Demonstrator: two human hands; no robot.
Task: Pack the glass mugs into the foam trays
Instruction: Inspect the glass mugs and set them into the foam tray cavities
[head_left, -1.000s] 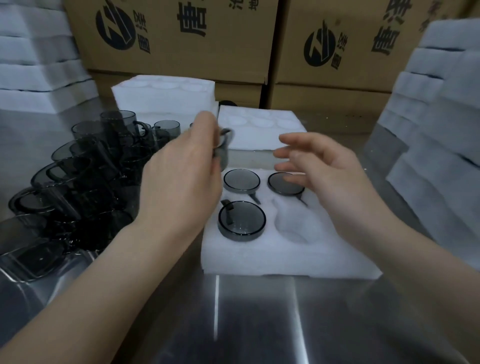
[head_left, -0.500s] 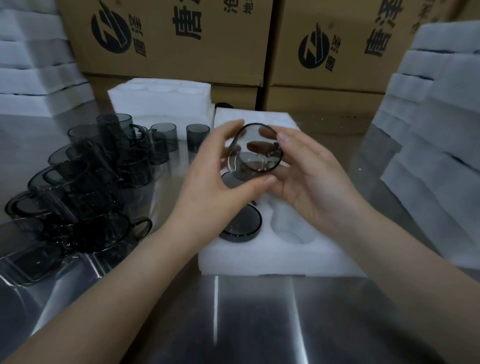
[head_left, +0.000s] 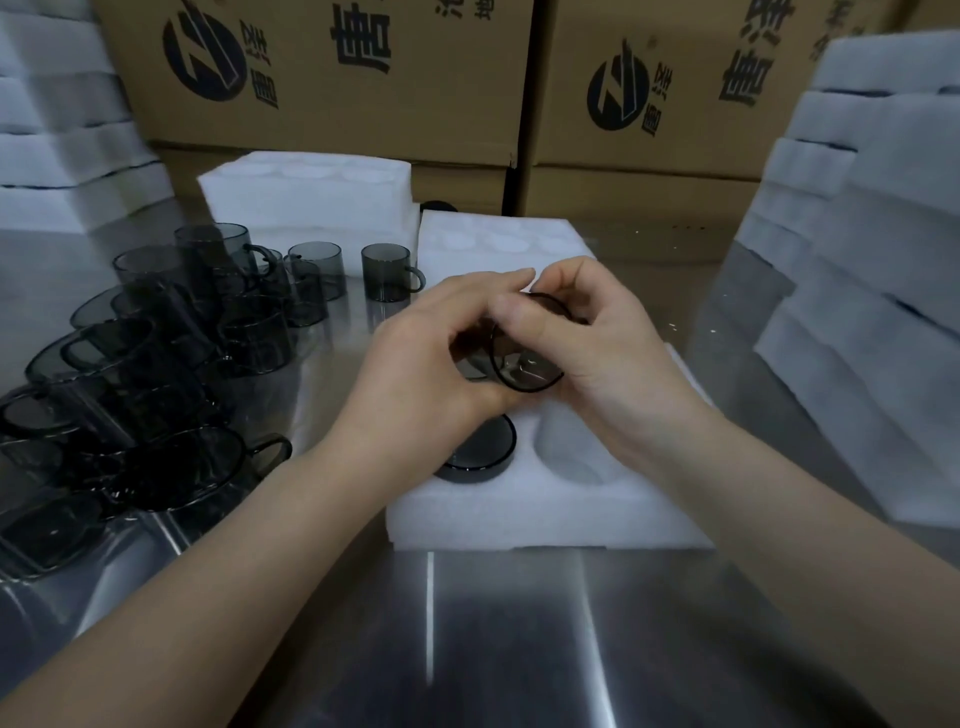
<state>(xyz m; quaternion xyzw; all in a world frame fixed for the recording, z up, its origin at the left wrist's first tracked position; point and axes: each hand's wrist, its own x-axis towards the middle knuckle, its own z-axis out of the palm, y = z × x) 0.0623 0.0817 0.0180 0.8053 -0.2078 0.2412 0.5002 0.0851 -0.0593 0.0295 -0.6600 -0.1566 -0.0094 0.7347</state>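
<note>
A smoky glass mug hangs tilted above the white foam tray, its rim facing me. My left hand grips it from the left and my right hand curls round it from the right. One mug sits in the tray's near-left pocket, partly under my left hand. The near-right pocket holds nothing. The tray's far pockets are hidden behind my hands.
Several loose grey mugs crowd the steel table at left; one stands apart near the middle. Spare foam trays lie behind. Foam stacks rise at right and far left. Cardboard boxes line the back.
The mug came from my left hand alone to both hands, then dropped lower and closer over the tray. My right hand's fingers have closed round it.
</note>
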